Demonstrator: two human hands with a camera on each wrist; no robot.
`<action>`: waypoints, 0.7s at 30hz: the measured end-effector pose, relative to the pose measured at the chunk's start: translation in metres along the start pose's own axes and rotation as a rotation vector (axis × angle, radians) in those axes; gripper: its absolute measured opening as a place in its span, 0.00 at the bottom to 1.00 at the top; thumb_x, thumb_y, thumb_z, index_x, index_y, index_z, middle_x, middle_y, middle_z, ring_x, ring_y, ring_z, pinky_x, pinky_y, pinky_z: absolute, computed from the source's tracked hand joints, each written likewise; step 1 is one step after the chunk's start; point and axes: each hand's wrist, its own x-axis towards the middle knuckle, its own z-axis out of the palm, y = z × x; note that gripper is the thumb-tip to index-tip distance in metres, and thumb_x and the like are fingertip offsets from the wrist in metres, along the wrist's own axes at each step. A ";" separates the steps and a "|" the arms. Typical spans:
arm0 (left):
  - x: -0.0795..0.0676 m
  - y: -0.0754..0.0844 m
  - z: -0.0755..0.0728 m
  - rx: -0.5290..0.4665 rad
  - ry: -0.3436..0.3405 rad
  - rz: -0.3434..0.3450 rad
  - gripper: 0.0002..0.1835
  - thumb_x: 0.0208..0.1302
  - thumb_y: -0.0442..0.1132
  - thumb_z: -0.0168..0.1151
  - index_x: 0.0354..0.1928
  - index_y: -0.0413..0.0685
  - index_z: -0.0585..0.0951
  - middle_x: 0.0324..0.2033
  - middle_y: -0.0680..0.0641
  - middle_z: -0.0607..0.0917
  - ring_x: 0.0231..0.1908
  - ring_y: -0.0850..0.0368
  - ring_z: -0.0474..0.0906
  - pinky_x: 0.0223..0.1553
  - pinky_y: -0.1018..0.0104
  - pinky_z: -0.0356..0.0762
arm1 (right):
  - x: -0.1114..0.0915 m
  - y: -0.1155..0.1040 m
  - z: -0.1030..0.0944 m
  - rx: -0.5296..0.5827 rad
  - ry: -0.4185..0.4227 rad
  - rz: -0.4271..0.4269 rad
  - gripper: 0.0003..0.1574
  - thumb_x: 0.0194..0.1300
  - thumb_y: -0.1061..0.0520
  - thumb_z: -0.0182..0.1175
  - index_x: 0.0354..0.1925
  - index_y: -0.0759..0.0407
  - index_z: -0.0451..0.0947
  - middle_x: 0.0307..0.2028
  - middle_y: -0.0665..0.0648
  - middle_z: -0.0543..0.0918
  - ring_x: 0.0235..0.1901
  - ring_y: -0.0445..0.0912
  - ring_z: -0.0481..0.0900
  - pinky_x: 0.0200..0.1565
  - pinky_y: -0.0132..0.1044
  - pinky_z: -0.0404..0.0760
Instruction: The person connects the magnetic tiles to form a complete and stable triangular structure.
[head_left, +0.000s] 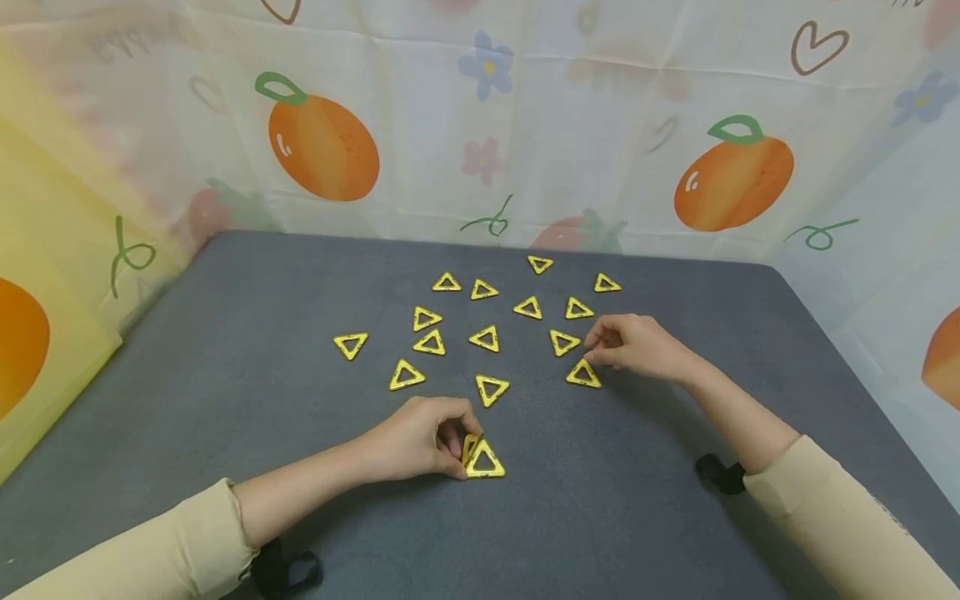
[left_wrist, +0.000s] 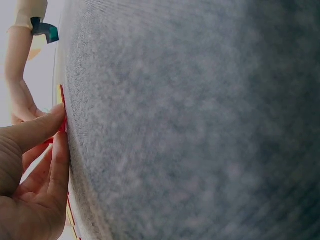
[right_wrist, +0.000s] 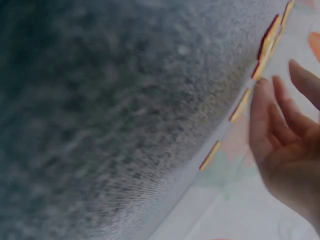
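In the head view my left hand [head_left: 420,437] pinches a yellow triangular tile [head_left: 470,448] between thumb and fingers, tilted up on its edge. Against it lies a second yellow triangle [head_left: 486,461], flat on the dark table. The left wrist view shows the left hand [left_wrist: 37,170] with thumb and fingertips close at a red-edged piece. To the right, my right hand [head_left: 637,343] hovers by two triangles, one [head_left: 564,342] at its fingertips and another [head_left: 583,374] just below. Seen from the right wrist, that hand [right_wrist: 287,132] has its thumb and fingers apart, holding nothing.
Several more hollow yellow triangles lie scattered over the middle and back of the grey table [head_left: 225,350], among them one at the left [head_left: 350,345] and one ahead of the left hand [head_left: 491,389]. A fruit-print curtain [head_left: 420,125] hangs behind the table.
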 end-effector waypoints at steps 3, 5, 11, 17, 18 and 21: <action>0.001 0.000 0.000 -0.002 -0.004 0.004 0.20 0.45 0.31 0.79 0.42 0.49 0.82 0.30 0.50 0.85 0.28 0.69 0.80 0.33 0.72 0.84 | 0.001 0.003 0.000 0.009 -0.028 0.013 0.14 0.67 0.51 0.64 0.46 0.58 0.80 0.37 0.56 0.86 0.34 0.45 0.82 0.38 0.38 0.83; 0.001 0.000 0.000 -0.003 -0.006 0.004 0.20 0.45 0.31 0.79 0.42 0.49 0.82 0.30 0.51 0.85 0.29 0.69 0.80 0.33 0.72 0.84 | 0.001 0.004 0.000 0.011 -0.041 0.018 0.15 0.67 0.52 0.64 0.47 0.60 0.79 0.37 0.56 0.86 0.34 0.45 0.82 0.39 0.39 0.84; 0.001 0.000 -0.001 -0.005 -0.009 0.002 0.20 0.45 0.31 0.79 0.42 0.49 0.82 0.31 0.50 0.84 0.29 0.69 0.80 0.33 0.72 0.84 | 0.002 0.007 0.001 -0.009 -0.037 0.010 0.18 0.66 0.50 0.65 0.48 0.60 0.79 0.37 0.55 0.85 0.34 0.43 0.81 0.38 0.37 0.80; 0.000 0.001 -0.002 -0.002 -0.013 -0.007 0.21 0.46 0.31 0.79 0.43 0.48 0.82 0.31 0.50 0.84 0.29 0.68 0.80 0.33 0.72 0.84 | 0.005 0.010 0.005 -0.036 -0.031 0.011 0.24 0.61 0.46 0.69 0.49 0.57 0.79 0.39 0.54 0.82 0.37 0.43 0.78 0.39 0.36 0.77; 0.000 0.001 -0.002 -0.001 -0.014 -0.008 0.21 0.46 0.31 0.79 0.43 0.48 0.82 0.31 0.50 0.84 0.29 0.68 0.80 0.33 0.72 0.84 | 0.005 0.010 0.005 -0.038 -0.034 0.013 0.25 0.60 0.46 0.70 0.50 0.57 0.79 0.40 0.54 0.82 0.38 0.44 0.79 0.40 0.36 0.77; 0.000 0.001 -0.001 0.004 -0.015 -0.009 0.21 0.46 0.31 0.78 0.43 0.49 0.82 0.31 0.50 0.84 0.29 0.69 0.80 0.33 0.72 0.84 | 0.005 0.010 0.006 -0.039 -0.044 0.009 0.26 0.59 0.46 0.71 0.51 0.57 0.78 0.42 0.56 0.81 0.40 0.44 0.79 0.41 0.37 0.78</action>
